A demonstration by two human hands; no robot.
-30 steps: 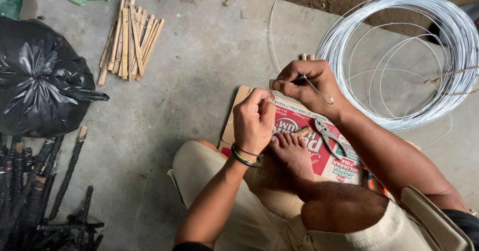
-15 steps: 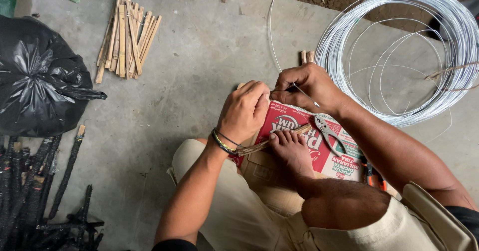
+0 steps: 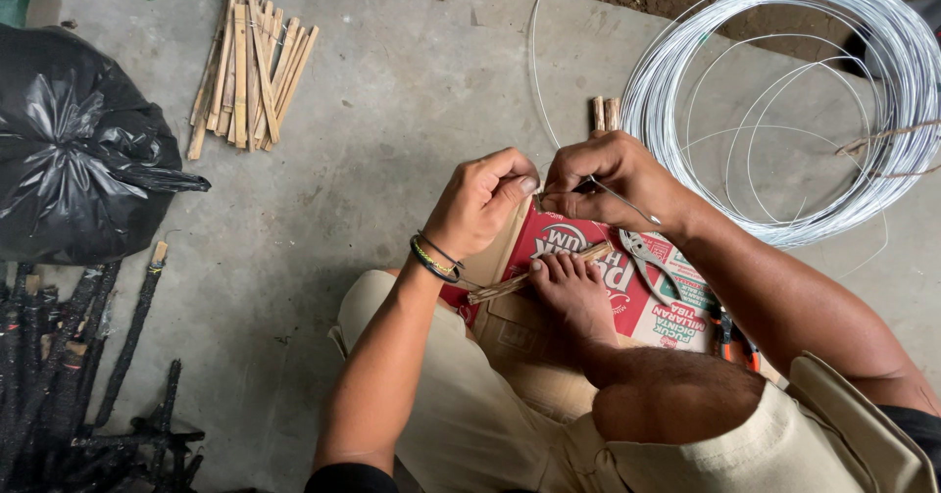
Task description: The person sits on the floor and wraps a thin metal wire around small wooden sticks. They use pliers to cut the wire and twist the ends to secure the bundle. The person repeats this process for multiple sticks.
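Observation:
My left hand [image 3: 487, 199] and my right hand [image 3: 608, 174] meet above a flattened red cardboard box [image 3: 588, 282]. Both pinch a thin silver wire [image 3: 632, 202] between their fingertips, the hands almost touching. The wire runs up and away towards the big coil of silver wire [image 3: 784, 101] at the right. My bare foot [image 3: 573, 292] presses a thin bamboo stick [image 3: 534, 275] onto the cardboard, just below the hands. Pliers [image 3: 642, 258] lie on the box beside the foot.
A bundle of split bamboo sticks [image 3: 245, 57] lies on the concrete floor at top left. A black plastic bag [image 3: 74, 140] sits at the left, with dark charred sticks [image 3: 59, 356] below it. Two short bamboo pieces [image 3: 603, 113] rest by the coil.
My left hand has moved up and to the right, closing the gap to my right hand. Both hands have shifted slightly away from the foot, still working the wire.

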